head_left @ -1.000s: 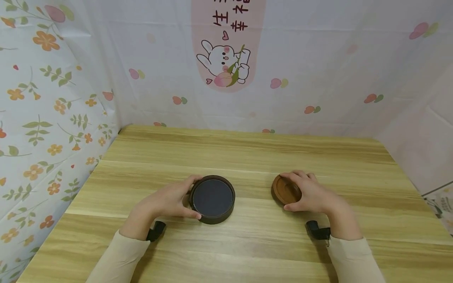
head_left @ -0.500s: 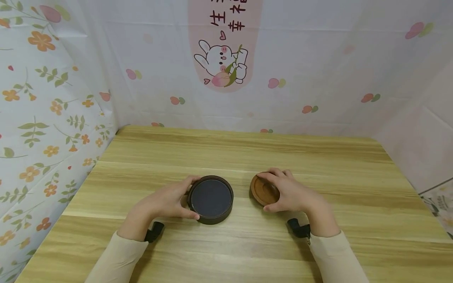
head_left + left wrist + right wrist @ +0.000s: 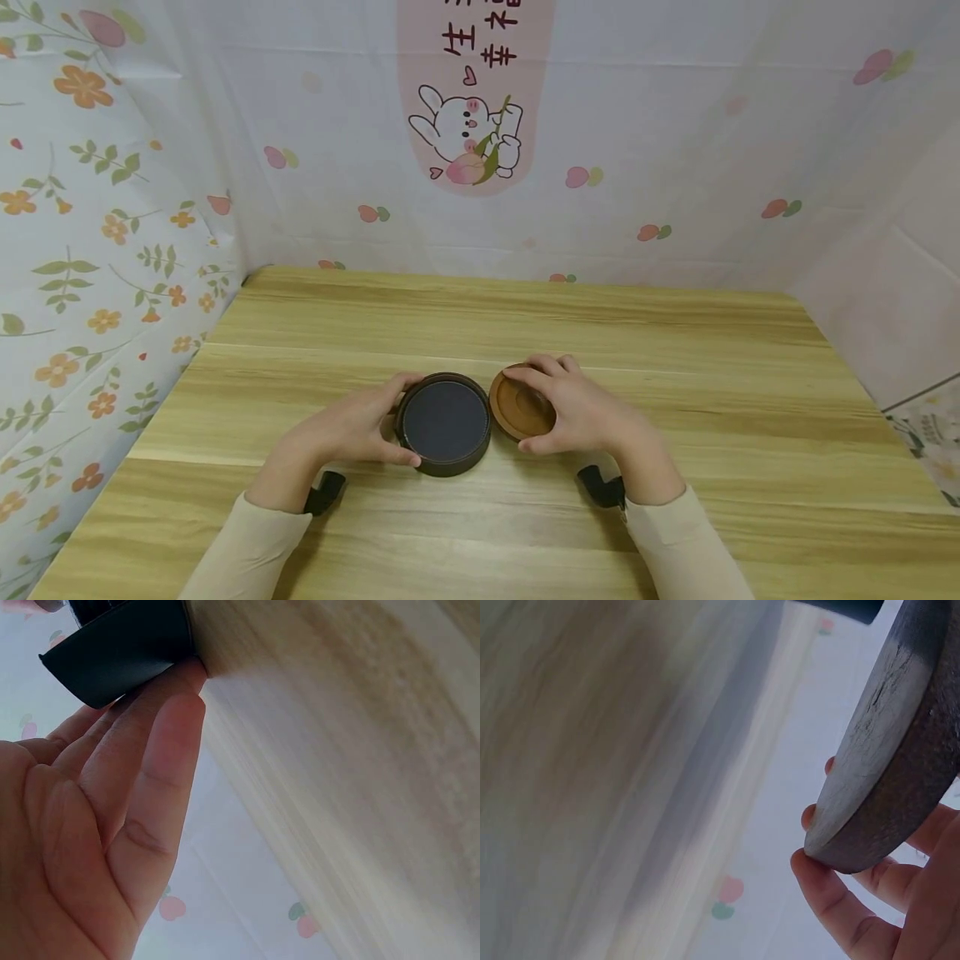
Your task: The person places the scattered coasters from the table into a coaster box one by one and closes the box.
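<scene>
A round, shallow dark holder (image 3: 446, 422) with a stitched rim sits on the table, slightly left of the middle in the head view. My left hand (image 3: 358, 425) grips its left side, thumb at the front and fingers behind; in the left wrist view the fingertips meet the lower edge of the holder (image 3: 124, 656). My right hand (image 3: 583, 414) holds a round brown wooden coaster (image 3: 514, 408) with a recessed circle, right at the holder's right rim. The right wrist view shows the coaster (image 3: 885, 750) raised off the table and tilted, fingertips at its edge.
A wood-grain table (image 3: 480, 533) spreads under both hands. White printed cloth (image 3: 315, 108) hangs behind it, and flowered cloth (image 3: 90, 275) on the left. A black wrist piece shows at the left wrist (image 3: 325, 493) and another at the right wrist (image 3: 602, 486).
My right hand has moved left with the wooden coaster, from well apart to right beside the dark holder. The left hand and the holder have stayed in place.
</scene>
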Available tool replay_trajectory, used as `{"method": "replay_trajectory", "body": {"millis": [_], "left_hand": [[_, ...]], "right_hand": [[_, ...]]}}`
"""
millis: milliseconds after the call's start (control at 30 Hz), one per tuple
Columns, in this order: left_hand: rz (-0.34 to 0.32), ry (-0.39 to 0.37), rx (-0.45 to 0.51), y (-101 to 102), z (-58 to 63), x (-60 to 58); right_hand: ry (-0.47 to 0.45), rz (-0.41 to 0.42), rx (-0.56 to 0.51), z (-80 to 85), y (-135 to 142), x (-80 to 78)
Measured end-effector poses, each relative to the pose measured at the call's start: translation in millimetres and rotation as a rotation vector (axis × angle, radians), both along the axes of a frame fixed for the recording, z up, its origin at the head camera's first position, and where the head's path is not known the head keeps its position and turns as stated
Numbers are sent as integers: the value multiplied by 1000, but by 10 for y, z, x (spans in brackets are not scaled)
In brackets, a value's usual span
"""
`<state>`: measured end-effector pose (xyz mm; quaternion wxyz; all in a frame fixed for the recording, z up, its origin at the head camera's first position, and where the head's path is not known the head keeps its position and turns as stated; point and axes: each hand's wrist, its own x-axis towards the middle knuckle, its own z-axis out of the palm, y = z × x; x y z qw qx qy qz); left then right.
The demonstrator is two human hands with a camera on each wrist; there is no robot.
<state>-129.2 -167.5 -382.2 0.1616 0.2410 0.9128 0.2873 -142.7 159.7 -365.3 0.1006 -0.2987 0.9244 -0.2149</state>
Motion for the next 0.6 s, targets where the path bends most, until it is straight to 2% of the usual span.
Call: {"method": "replay_trajectory", "body": {"millis": [600], "left_hand": [[12, -19, -16, -1, 34, 6]], "right_hand": [[53, 130, 5, -31, -414, -3]]}}
